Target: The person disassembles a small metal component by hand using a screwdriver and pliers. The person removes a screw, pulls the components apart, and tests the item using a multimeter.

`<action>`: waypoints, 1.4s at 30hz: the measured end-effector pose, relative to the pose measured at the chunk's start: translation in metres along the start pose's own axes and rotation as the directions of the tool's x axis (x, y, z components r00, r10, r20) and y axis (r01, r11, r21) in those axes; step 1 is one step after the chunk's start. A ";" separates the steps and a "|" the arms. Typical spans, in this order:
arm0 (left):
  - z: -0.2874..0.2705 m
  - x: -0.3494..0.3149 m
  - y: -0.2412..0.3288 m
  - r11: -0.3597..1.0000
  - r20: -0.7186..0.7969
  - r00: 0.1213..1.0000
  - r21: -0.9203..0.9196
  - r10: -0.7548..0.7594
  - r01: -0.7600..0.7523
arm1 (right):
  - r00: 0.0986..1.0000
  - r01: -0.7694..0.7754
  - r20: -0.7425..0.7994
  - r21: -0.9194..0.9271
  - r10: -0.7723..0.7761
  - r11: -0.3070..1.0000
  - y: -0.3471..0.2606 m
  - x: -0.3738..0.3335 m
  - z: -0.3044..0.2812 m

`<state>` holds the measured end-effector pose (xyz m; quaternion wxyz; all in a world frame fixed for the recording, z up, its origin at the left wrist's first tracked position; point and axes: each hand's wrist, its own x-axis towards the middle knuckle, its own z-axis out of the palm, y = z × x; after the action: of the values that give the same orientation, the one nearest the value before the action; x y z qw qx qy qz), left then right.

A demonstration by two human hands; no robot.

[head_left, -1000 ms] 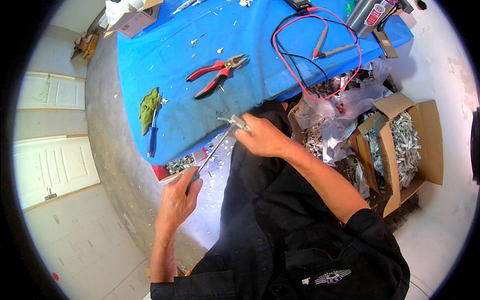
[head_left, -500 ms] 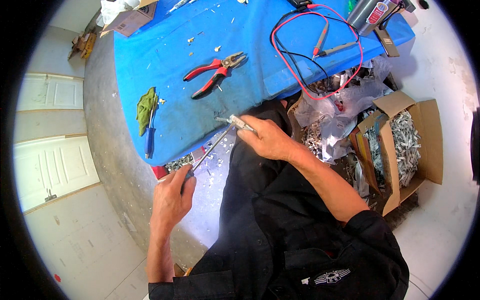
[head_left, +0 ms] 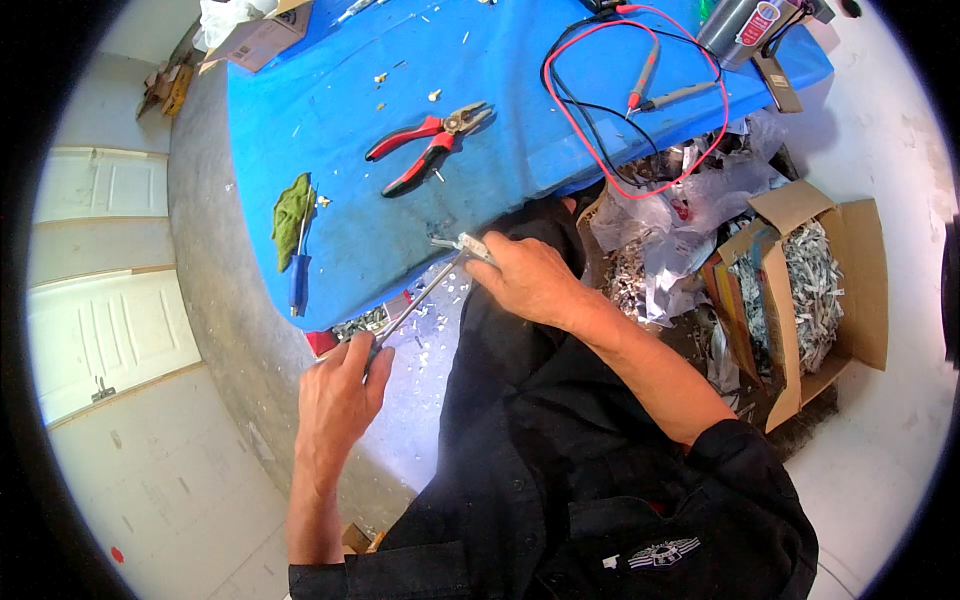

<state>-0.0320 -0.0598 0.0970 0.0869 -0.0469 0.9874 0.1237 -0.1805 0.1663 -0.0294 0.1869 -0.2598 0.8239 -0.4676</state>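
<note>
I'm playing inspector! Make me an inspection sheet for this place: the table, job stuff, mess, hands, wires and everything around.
Surface: blue table cover, wrinkled, with dark smudges near the front edge.
Job's things: metal-shafted tool, its tip at a small pale piece; exact contact too small to tell.
Clutter: red-and-black pliers lying open; blue-handled tool with its shaft along a green cloth; scattered bits.
Hands: left hand grips the tool's handle; right hand holds the piece.
Cables: red and black test leads, looped, reaching past the table edge.
Surroundings: open cardboard box of pale strips, right; white doors, left.
</note>
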 end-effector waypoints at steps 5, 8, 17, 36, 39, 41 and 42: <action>0.009 0.007 -0.016 0.983 0.079 0.995 -0.163 -0.068 0.080 | 1.000 0.019 -0.015 0.043 -0.018 0.999 0.009 0.003 0.004; 0.010 0.018 -0.022 0.951 0.164 0.981 -0.273 -0.103 0.145 | 1.000 0.018 -0.001 0.113 -0.018 0.993 0.013 0.004 0.004; 0.014 0.002 -0.025 0.903 0.075 0.987 -0.399 -0.139 0.158 | 0.993 -0.042 0.115 0.321 0.005 0.946 0.009 0.005 -0.002; 0.039 -0.059 0.012 0.784 0.123 0.961 -0.557 -0.248 0.273 | 0.971 -0.117 0.042 0.942 0.235 0.316 -0.009 -0.026 0.011; 0.040 -0.067 0.014 0.773 0.112 0.964 -0.578 -0.242 0.261 | 0.975 -0.058 -0.015 0.946 0.222 0.318 -0.013 -0.025 0.020; 0.046 -0.072 0.013 0.736 0.133 0.952 -0.609 -0.274 0.297 | 0.975 -0.041 -0.042 0.933 0.220 0.358 -0.014 -0.024 0.024; 0.046 -0.073 0.014 0.734 0.136 0.951 -0.608 -0.279 0.303 | 0.974 -0.032 -0.056 0.925 0.219 0.377 -0.014 -0.023 0.027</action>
<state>0.0452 -0.0296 0.0699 0.1024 -0.2243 0.8697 0.4276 -0.1443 0.1563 -0.0294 0.2638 -0.0090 0.4573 -0.8492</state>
